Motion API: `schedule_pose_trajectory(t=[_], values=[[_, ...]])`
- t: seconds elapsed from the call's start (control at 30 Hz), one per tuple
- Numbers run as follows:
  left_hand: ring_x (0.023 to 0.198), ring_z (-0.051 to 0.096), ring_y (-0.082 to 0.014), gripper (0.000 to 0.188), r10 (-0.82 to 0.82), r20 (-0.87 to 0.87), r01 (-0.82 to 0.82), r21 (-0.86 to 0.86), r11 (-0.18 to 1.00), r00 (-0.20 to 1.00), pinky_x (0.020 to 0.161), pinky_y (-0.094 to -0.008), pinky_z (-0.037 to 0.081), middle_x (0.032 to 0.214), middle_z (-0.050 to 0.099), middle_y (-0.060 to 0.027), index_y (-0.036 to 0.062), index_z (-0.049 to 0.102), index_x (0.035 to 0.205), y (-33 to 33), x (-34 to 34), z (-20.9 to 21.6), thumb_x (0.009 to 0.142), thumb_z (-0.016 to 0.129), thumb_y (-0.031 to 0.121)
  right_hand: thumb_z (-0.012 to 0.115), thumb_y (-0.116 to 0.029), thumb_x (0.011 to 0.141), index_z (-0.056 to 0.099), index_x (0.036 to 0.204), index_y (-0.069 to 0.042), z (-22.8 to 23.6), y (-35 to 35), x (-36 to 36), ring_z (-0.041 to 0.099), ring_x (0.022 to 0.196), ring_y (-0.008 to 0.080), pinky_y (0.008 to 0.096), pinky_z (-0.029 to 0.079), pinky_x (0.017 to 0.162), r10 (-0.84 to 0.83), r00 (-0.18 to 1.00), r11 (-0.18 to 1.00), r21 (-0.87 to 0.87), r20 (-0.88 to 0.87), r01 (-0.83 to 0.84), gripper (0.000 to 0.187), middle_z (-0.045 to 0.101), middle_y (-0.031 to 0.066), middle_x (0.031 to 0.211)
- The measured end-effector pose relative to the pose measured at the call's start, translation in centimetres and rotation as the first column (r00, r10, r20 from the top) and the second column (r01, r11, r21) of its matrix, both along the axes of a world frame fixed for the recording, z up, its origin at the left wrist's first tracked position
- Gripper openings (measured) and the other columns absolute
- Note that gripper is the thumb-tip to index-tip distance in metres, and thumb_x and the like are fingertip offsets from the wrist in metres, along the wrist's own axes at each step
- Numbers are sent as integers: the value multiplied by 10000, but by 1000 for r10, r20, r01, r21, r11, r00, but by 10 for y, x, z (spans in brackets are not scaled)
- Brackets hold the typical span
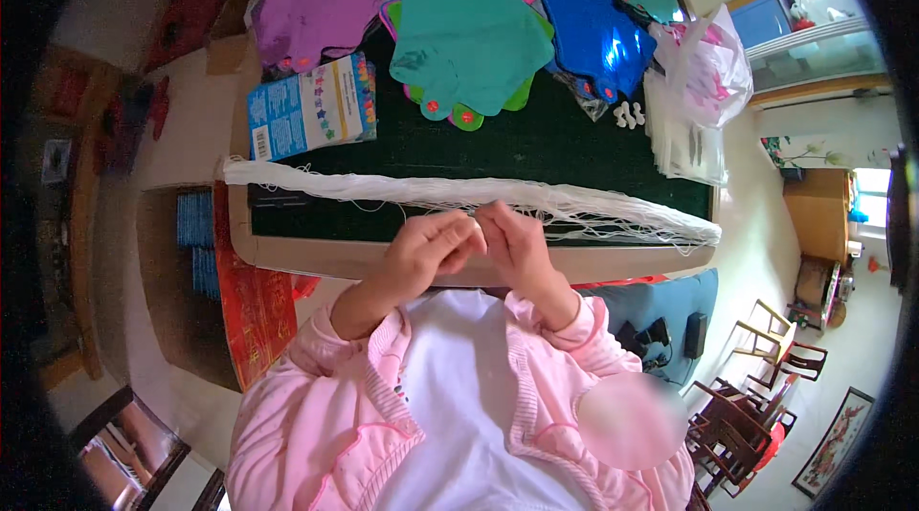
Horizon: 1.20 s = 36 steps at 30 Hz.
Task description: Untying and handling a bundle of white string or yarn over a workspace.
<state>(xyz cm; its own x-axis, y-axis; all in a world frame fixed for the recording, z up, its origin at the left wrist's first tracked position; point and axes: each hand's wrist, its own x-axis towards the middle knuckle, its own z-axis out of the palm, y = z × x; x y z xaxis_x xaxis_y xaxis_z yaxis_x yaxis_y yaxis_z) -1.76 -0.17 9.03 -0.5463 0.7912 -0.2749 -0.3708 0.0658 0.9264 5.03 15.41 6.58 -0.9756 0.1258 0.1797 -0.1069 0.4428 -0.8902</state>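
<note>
Both of my hands are close together in front of my chest, over the near edge of the table [325, 257]. My left hand [428, 248] is closed, with its thumb pressed against curled fingers. Beside it my right hand [517, 241] is pinched too, its fingertips almost meeting those of the left. A small whitish bit shows at the fingertips, too small to name. Just beyond the hands a long skein of white string [383, 188] stretches across the table from left to right, with loose strands fanning out towards its right end.
Teal foam shapes [469, 37], a purple pile [321, 13] and a shiny blue packet [601, 40] lie farther back. A printed packet [311, 107] lies left. On the right are a white plastic bag [708, 71], clear sleeves [684, 143] and small white string bundles [629, 115]. An open carton [187, 272] stands lower left.
</note>
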Motion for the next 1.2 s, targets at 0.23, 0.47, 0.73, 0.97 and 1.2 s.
schedule_pose_trajectory(t=[0.23,0.47,0.73,0.97,1.2], values=[[569,503,-131,286,104,-652,-221,-99,970,751,554,-280,434,605,500,-11,-25,557,846,6,-1,-23,957,422,201,515,16,817,547,861,0,1,-8,0,576,619,296,332,451,547,43,997,999,31,-61,-42,57,572,137,719],[496,307,-71,321,30,211,-65,162,985,977,459,-226,232,571,368,28,36,472,708,-17,-8,41,946,451,250,513,1,832,550,844,-2,-25,3,-1,573,615,291,329,446,552,-1,999,995,95,-39,4,39,564,139,709],[448,297,-28,349,179,180,-189,44,981,967,422,-190,211,545,415,30,50,492,713,-10,-12,61,971,391,263,456,-98,913,514,1145,-15,-7,2,-15,589,930,253,293,451,795,22,999,1000,-18,-50,-23,254,585,129,1021],[558,478,-48,261,373,-266,-386,2,922,889,502,-201,361,631,570,-12,-18,625,954,11,-18,-8,944,449,174,466,-41,907,532,927,9,10,-24,8,573,739,152,256,447,682,194,956,942,-315,221,-118,86,582,97,788],[518,425,-39,299,32,-13,-32,-7,999,999,485,-195,326,600,515,3,18,580,808,-3,-6,3,954,435,233,477,31,854,542,925,-12,18,-5,-3,567,600,217,280,449,564,-31,999,999,15,29,30,105,569,126,718]])
